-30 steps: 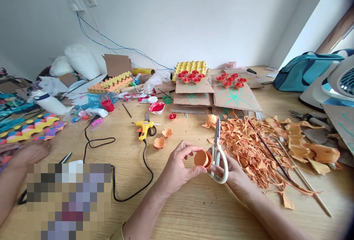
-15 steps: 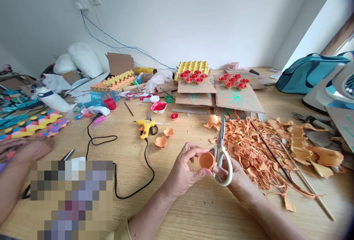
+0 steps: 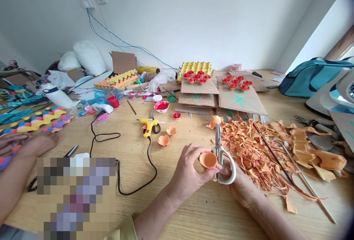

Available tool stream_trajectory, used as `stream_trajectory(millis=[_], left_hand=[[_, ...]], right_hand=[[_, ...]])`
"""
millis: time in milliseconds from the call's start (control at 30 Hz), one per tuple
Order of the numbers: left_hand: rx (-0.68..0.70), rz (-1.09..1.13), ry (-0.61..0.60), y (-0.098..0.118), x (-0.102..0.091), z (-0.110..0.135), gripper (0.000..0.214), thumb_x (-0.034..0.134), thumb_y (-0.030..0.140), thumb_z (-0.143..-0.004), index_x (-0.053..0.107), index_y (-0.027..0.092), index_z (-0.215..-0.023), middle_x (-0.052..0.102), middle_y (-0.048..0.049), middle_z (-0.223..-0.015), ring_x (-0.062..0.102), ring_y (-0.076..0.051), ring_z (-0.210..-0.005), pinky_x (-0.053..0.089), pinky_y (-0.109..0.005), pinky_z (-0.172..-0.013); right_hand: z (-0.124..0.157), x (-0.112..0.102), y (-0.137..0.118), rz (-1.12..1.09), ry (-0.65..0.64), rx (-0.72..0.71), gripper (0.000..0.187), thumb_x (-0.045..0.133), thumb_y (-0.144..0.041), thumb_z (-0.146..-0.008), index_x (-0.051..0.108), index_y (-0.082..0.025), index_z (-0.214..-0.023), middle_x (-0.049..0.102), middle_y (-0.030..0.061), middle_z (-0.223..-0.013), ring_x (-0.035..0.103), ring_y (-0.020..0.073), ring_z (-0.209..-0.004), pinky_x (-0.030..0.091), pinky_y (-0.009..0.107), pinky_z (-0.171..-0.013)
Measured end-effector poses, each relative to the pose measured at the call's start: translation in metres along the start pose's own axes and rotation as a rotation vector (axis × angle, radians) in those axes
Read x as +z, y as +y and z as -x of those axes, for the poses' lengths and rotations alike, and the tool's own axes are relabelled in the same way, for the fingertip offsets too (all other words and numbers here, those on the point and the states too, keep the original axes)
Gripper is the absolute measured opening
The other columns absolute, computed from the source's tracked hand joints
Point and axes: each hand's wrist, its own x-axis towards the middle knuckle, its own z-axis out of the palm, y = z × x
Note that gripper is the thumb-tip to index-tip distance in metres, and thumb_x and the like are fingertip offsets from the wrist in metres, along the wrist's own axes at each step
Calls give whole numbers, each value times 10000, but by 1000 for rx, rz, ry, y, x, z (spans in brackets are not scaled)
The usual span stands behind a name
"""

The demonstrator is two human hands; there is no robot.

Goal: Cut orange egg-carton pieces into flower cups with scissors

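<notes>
My left hand (image 3: 190,171) pinches a small orange egg-carton cup (image 3: 208,160) between thumb and fingers, its hollow turned up toward me. My right hand (image 3: 235,181) grips white-handled scissors (image 3: 221,158) with the blades closed and pointing up and away, right beside the cup. Both hands hover just above the wooden table (image 3: 171,210). Two trimmed orange cups (image 3: 167,136) lie on the table farther back.
A heap of orange carton scraps (image 3: 257,147) with thin sticks (image 3: 272,153) lies to the right. A yellow glue gun (image 3: 148,124) and its black cord (image 3: 138,184) lie to the left. Red carton flowers (image 3: 215,79) sit on cardboard at the back. Another person's hand (image 3: 35,146) rests far left.
The cup has turned in my left hand so its opening faces up. The scissors have stayed upright beside it. The view has shifted slightly left.
</notes>
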Motion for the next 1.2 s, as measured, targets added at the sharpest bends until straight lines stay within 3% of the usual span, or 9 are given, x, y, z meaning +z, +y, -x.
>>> stream_trajectory(millis=[133, 233, 333, 433, 567, 733, 933, 1033, 1200], left_hand=[[-120, 86, -14, -2, -4, -3, 296, 760, 223, -724, 678, 205, -1008, 686, -56, -1000, 615, -208, -919, 484, -334, -823], [-274, 286, -17, -9, -9, -6, 275, 712, 319, -785, 677, 194, -1027, 697, -66, -1035, 630, -205, -939, 480, -311, -808], [-429, 586, -5, -21, -12, -8, 378, 663, 458, -821, 671, 163, -1057, 701, -77, -1025, 629, -178, -910, 464, -269, -751], [-522, 710, -2, -31, -11, -9, 484, 662, 548, -790, 677, 151, -1068, 689, -66, -942, 609, -142, -800, 427, -232, -645], [-444, 544, 63, -40, -10, -10, 491, 644, 560, -797, 681, 141, -1051, 695, -76, -937, 618, -150, -797, 430, -227, -619], [-327, 345, 82, -48, -9, -13, 428, 586, 506, -858, 664, 152, -1086, 709, -99, -1041, 657, -190, -897, 501, -271, -706], [-135, -8, 143, -59, -6, -10, 315, 654, 263, -820, 647, 200, -1129, 610, -96, -1124, 612, -221, -996, 522, -357, -831], [-43, -135, 121, -60, -4, -8, 333, 664, 175, -791, 657, 224, -1120, 596, -72, -1088, 608, -226, -1021, 498, -408, -938], [31, -275, 84, -62, 0, -7, 335, 655, 137, -787, 660, 222, -1111, 621, -64, -1035, 630, -236, -1001, 516, -414, -924]], right_hand=[[-2, 0, 1, 20, 15, -3, 364, 756, -452, -798, 668, -249, -1087, 707, 42, -1008, 635, 210, -900, 484, 349, -832], [-4, -2, 0, 41, 46, -27, 361, 763, -452, -793, 665, -237, -1066, 716, 45, -975, 644, 194, -836, 482, 350, -822], [-6, -4, -2, 62, 87, -62, 392, 774, -458, -782, 650, -235, -1080, 717, 59, -1030, 647, 193, -828, 481, 368, -844], [-6, -5, -4, 89, 105, -97, 402, 772, -470, -783, 642, -228, -1077, 723, 76, -1036, 648, 204, -829, 482, 389, -847], [-7, -8, -2, 128, 106, -150, 399, 772, -451, -793, 633, -212, -1081, 721, 76, -1014, 643, 197, -817, 483, 377, -808], [-10, -4, -5, 175, 103, -187, 429, 790, -458, -767, 627, -192, -1062, 717, 66, -959, 652, 189, -792, 492, 358, -762], [-5, 7, -15, 234, 140, -232, 494, 810, -524, -696, 634, -192, -1016, 686, 33, -869, 635, 185, -756, 498, 349, -724], [-4, 9, -16, 264, 155, -252, 463, 831, -496, -670, 637, -197, -966, 648, 5, -835, 611, 167, -728, 492, 322, -686], [-6, 8, -13, 301, 142, -280, 406, 832, -462, -673, 629, -193, -899, 584, -33, -757, 542, 128, -653, 449, 276, -611]])
